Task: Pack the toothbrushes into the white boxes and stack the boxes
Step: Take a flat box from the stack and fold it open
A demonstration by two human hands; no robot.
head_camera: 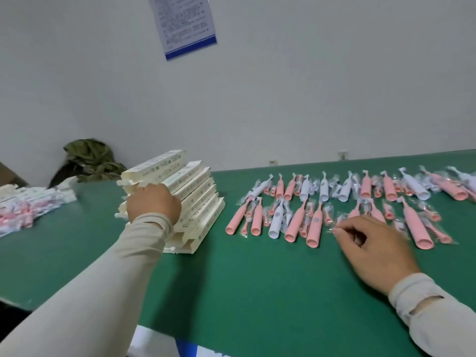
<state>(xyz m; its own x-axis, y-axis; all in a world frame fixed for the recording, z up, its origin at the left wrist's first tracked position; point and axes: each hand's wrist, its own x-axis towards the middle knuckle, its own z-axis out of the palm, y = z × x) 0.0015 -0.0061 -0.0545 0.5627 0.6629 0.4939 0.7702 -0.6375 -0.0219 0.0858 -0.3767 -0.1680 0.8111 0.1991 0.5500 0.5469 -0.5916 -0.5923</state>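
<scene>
Your left hand (153,202) grips the white box stack (190,199) at centre frame; your right hand (373,243) pinches a wrapped brush head (341,222) at lower right.

The left hand (153,203) covers the near ends of the upper cream-white cardboard boxes (190,199), its fingertips out of sight behind them. The blue-bordered printed paper notice (183,24) on the wall runs off the top edge, its print too small to read. The pink-and-white bundle of wrapped packs (23,210) is cut by the left edge and blurred.

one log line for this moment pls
left hand on white box stack | right hand pinching wrapped brush head | toothbrushes unpacked on green table
</scene>
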